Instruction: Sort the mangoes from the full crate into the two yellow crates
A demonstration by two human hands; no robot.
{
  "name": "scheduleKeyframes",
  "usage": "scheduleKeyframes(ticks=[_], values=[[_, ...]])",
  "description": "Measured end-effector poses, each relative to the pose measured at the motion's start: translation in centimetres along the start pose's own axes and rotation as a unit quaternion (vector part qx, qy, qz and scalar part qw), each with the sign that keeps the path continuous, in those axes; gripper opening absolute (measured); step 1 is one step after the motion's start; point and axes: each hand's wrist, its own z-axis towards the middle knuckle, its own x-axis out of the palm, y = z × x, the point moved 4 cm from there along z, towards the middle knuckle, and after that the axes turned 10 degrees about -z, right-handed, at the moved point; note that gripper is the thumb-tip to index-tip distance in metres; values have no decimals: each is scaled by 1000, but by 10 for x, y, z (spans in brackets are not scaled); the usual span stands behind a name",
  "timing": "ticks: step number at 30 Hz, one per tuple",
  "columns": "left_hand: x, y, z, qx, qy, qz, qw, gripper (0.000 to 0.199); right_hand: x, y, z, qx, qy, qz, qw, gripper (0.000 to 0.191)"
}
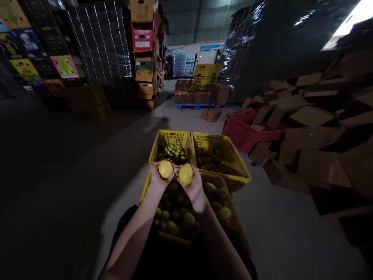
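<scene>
My left hand holds a round yellow fruit, and my right hand holds another yellow fruit. The hands are side by side above the front edge of the far crates. Below them, the near yellow crate holds many green and yellowish fruits. Just beyond the hands, the far left yellow crate contains small green and yellow fruits. In the far right yellow crate lie dull, dark-looking fruits.
A red crate and a heap of flattened cardboard lie to the right. Stacked boxes rise at the back left. Farther back, a blue pallet carries cartons and a yellow box.
</scene>
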Motion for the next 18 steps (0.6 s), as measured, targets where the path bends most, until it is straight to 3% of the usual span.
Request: scheduleKeyframes(ticks=[15,18], values=[[1,1,-1,-19,3,17,1000,22,2,-4,-1,-5,-24,51,998,6],[2,-1,-1,-3,-6,27,1000,21,-3,-4,5,-40,8,5,999,11]])
